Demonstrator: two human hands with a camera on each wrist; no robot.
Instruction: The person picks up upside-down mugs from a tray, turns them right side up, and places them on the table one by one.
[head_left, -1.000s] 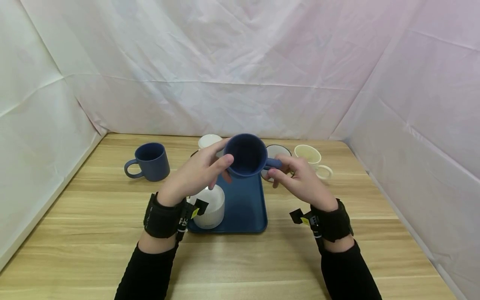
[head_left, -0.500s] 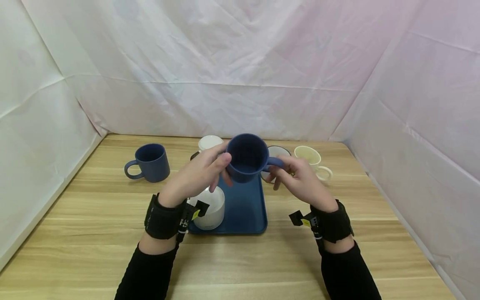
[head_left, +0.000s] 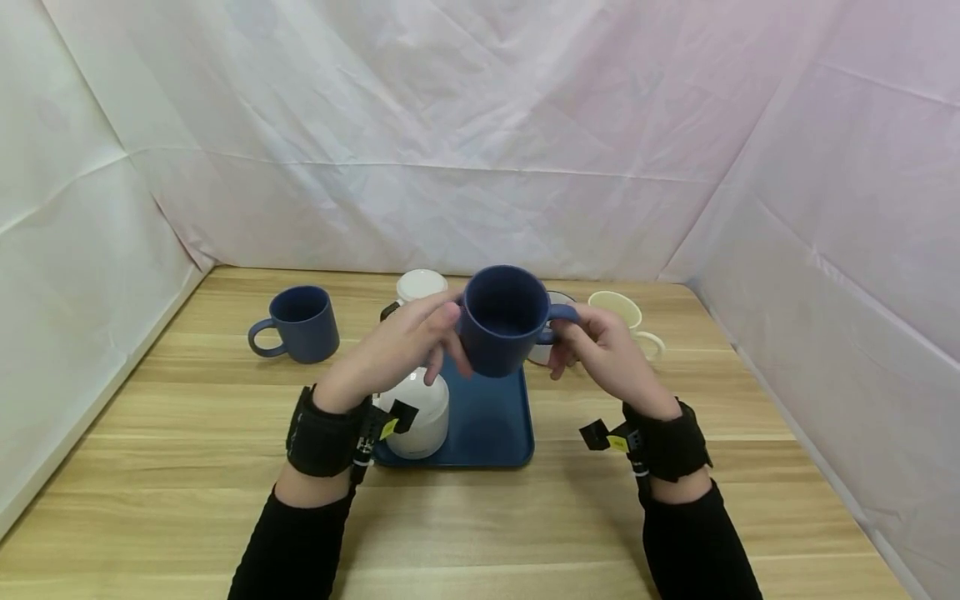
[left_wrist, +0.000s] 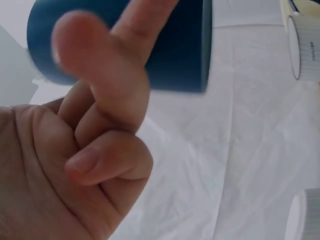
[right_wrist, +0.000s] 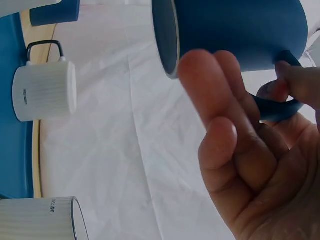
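A dark blue mug is held in the air above the far end of a blue tray, upright with its mouth tilted slightly toward the person. The left hand is on the mug's left side: the forefinger lies straight along the wall, the thumb rests near the rim, and the remaining fingers are curled in below without gripping anything; the left wrist view confirms this. The right hand grips the handle on the mug's right side, with fingers curled round the loop, as the right wrist view shows plainly. The mug touches nothing but the two hands. On the tray's near left corner stands a white ribbed mug, partly hidden behind the left wrist strap. A second blue mug stands on the wooden table well to the left, handle pointing left. Behind the held mug are another white mug, a white mug with a dark rim largely hidden behind the right hand, and a cream mug to the far right.
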